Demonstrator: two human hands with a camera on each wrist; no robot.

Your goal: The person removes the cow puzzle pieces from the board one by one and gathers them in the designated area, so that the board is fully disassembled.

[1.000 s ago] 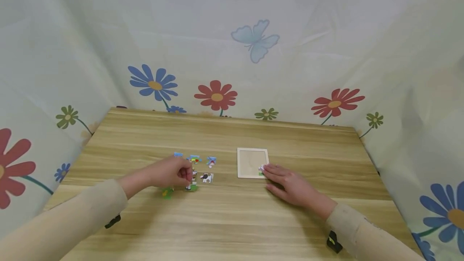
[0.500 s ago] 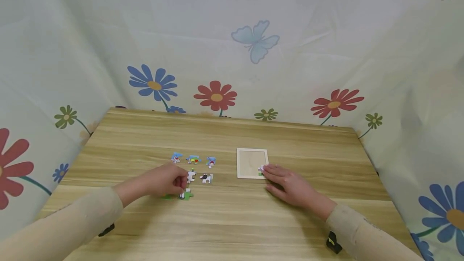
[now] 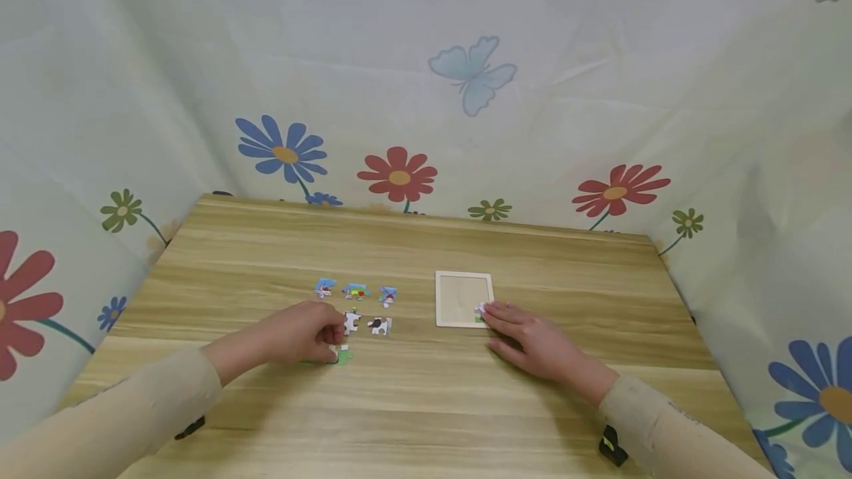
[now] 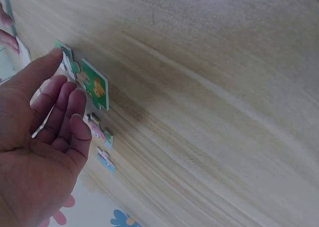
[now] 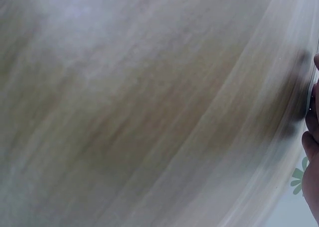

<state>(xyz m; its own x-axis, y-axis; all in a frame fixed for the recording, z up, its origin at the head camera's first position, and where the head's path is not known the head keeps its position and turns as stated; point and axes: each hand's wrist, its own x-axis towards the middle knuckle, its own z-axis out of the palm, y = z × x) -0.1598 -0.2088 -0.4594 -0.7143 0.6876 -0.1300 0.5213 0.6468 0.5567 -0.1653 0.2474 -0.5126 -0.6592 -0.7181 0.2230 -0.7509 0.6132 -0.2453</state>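
My left hand (image 3: 306, 331) is at the near row of loose jigsaw pieces on the left of the table. Its thumb and fingertips pinch a green and white jigsaw piece (image 3: 344, 355), partly hidden by the fingers. In the left wrist view that hand (image 4: 50, 117) has its thumb on the edge of this piece, with a green piece with a yellow figure (image 4: 97, 86) close beside it. My right hand (image 3: 532, 338) lies with fairly straight fingers on the near right corner of a square wooden puzzle frame (image 3: 437, 300), touching a jigsaw piece (image 3: 478, 313) inside it.
Blue-topped pieces (image 3: 325, 287), (image 3: 388, 296) and a colourful piece (image 3: 357, 292) lie in the far row. Two black-and-white pieces, one at left (image 3: 352, 322) and one at right (image 3: 380, 327), lie nearer. A flower-printed cloth (image 3: 532, 131) stands behind the wooden table (image 3: 532, 257).
My left hand has come nearer and a little left, the green and white piece shifting with it. A far-row piece it covered now shows. The right hand stays on the frame.
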